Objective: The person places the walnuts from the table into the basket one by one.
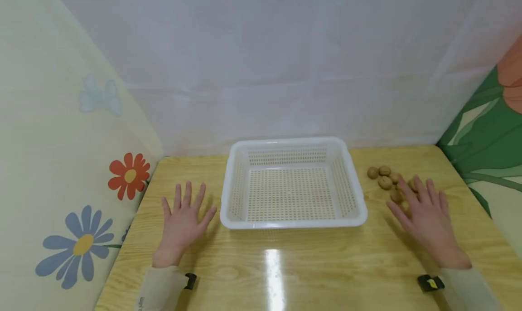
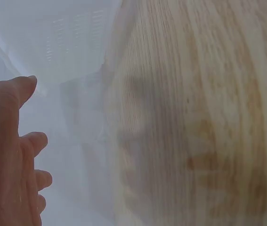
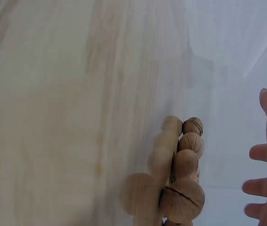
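A white perforated plastic basket [image 1: 291, 225] stands on the table, with nothing inside it. To its right lies a loose cluster of several brown walnuts [image 1: 384, 182]; lines run over their round shells in the right wrist view, where one walnut [image 3: 182, 200] appears largest. My right hand [image 1: 430, 220] is spread over the near side of that cluster, hiding part of it, and holds nothing. On the basket's left my left hand [image 1: 182, 226] is also spread, fingers pointing away and thumb towards the basket's side, with nothing in its grasp.
The glossy wood-grain table [image 1: 228, 270] reflects a bright strip of light. A white cloth [image 1: 261, 75] hangs behind its far edge. Flower-printed panels stand on both sides, one with a blue flower [image 1: 83, 245] at left.
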A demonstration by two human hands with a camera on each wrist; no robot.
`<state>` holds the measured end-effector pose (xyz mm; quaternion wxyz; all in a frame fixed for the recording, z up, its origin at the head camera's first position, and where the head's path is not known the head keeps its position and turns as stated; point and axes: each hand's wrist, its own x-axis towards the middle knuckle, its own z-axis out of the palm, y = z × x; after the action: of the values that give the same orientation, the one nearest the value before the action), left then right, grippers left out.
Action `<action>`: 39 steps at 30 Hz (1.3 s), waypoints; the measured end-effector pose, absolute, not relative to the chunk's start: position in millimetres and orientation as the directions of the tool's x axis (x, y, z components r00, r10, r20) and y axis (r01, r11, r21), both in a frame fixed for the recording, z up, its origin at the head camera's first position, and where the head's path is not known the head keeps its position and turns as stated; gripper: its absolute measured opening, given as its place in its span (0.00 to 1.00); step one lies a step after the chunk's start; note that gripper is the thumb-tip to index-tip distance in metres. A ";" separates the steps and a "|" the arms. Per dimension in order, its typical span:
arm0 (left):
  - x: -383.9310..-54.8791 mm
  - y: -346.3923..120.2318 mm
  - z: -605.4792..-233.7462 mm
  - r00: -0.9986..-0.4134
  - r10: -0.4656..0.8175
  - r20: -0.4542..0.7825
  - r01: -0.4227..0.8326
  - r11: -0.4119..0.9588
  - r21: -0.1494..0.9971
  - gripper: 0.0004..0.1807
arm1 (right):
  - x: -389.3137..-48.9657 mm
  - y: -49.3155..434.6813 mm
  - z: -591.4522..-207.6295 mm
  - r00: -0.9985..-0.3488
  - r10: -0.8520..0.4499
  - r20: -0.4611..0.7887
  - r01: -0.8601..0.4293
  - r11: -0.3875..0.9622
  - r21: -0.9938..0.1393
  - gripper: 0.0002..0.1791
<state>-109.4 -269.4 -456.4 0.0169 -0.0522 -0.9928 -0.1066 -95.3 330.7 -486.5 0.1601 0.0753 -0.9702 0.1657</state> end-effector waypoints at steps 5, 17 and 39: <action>-113.1 -271.7 -457.6 -0.993 0.100 0.064 0.113 0.961 0.254 0.45 | -96.0 345.5 -480.6 -0.892 -0.111 0.438 -0.242 0.937 -0.254 0.31; -122.2 -257.4 -454.9 -0.998 -0.038 0.058 0.032 0.494 0.869 0.31 | -84.8 374.3 -475.3 -0.974 -0.067 0.218 -0.139 0.931 -0.339 0.27; -150.6 -216.9 -456.0 -0.990 0.061 -0.128 -0.129 -0.018 0.991 0.32 | -81.7 385.7 -491.1 -0.983 -0.130 0.127 -0.167 0.922 -0.349 0.28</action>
<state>-150.6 -216.9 -456.0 -0.0668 0.0244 -0.6975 -0.7131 -81.7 385.7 -491.1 0.0509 0.0758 -0.9790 0.1821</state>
